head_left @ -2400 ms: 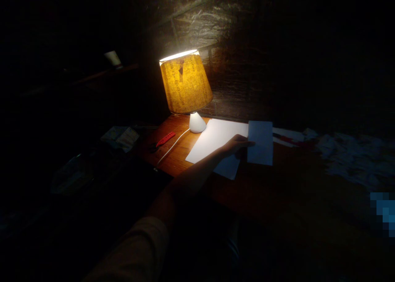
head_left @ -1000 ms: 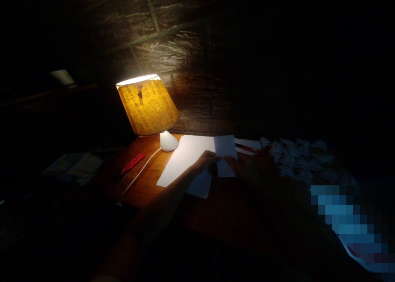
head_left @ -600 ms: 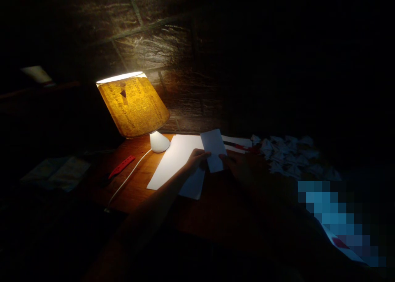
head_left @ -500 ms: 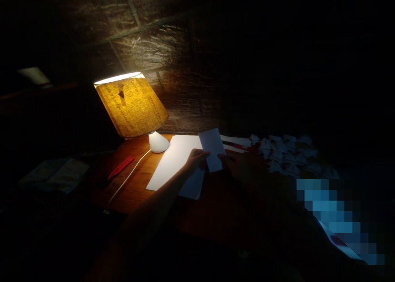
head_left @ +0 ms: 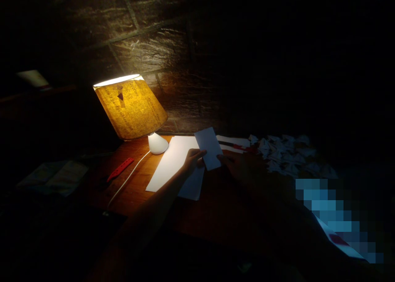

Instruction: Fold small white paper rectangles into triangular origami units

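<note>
A small white paper [head_left: 209, 147] is held up above the wooden desk [head_left: 142, 187]. My left hand [head_left: 191, 160] pinches its left lower edge. My right hand [head_left: 239, 167], barely visible in the dark, grips its right lower edge. Under the hands lies a large white sheet [head_left: 174, 167], flat on the desk.
A lit table lamp [head_left: 131, 107] with a yellow printed shade stands at the back left, its white cord [head_left: 126, 183] trailing forward. A red tool [head_left: 120, 169] lies left of the cord. Several crumpled white papers [head_left: 284, 152] pile at the right. A stone wall [head_left: 160, 47] is behind.
My right hand has joined my left on the small paper, which was held by the left alone. The paper has tilted slightly; the view shifted right.
</note>
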The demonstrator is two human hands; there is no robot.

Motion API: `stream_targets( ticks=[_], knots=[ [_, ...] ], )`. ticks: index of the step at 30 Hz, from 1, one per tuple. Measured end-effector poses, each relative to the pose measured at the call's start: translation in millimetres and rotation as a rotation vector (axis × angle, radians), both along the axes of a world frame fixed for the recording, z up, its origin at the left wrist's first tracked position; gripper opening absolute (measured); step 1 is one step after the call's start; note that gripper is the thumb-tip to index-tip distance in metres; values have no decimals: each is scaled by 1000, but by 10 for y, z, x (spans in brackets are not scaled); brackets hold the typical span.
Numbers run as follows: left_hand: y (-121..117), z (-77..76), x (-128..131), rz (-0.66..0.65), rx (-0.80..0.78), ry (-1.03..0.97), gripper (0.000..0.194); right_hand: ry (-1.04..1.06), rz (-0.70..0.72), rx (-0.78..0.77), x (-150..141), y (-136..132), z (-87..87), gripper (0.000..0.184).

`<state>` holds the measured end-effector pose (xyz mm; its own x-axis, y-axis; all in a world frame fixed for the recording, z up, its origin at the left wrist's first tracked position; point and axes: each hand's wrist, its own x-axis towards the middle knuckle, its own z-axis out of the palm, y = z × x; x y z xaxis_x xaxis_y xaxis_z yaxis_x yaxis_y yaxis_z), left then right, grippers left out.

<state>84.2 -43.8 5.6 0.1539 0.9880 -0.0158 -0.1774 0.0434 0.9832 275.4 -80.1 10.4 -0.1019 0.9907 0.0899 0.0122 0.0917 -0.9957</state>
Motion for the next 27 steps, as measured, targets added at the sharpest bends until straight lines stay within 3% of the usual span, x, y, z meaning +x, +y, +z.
stream_targets(
  ticks=[9, 19, 23, 27],
  knots=[
    [-16, 30, 20, -11, -9, -59, 63, -73, 7, 28, 35, 24, -28, 45],
    [-26, 84, 26, 68, -35, -100, 63, -47, 48, -33, 41, -36, 96, 47],
    [-48, 102, 7, -12, -44, -40, 60, 102, 70, -59, 7, -53, 126, 47],
    [-96, 122, -7, -183, -79, 97, 59, 211, 122, -130, -23, -70, 127, 51]
  ],
)
